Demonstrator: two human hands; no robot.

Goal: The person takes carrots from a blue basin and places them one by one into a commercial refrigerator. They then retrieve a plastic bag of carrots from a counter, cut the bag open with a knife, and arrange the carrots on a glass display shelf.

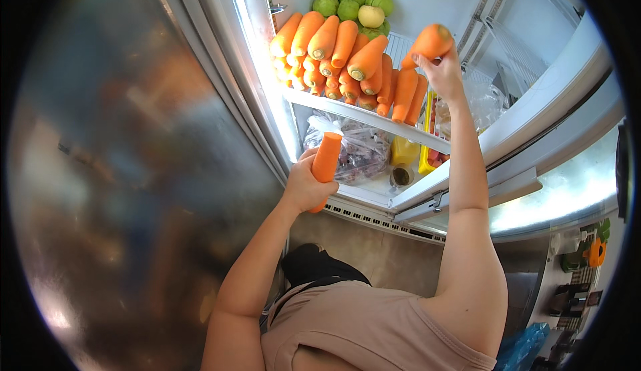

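My left hand (306,183) is closed around a carrot (326,158), held upright in front of the lower fridge compartment. In my right hand (441,68) is another large carrot (431,41), gripped by thumb and fingers above the right end of the carrot pile. Many orange carrots (323,38) lie stacked on the fridge shelf (370,116), several with their cut stem ends facing me. Behind them sit green round fruits or vegetables (352,1) and one paler yellow round fruit (371,16).
Below the shelf are a knotted plastic bag (363,153), a yellow container (403,151), a cup with dark contents (401,176) and a yellow crate (427,163). The fridge door (541,116) stands open at right. A shiny metal surface (150,171) fills the left.
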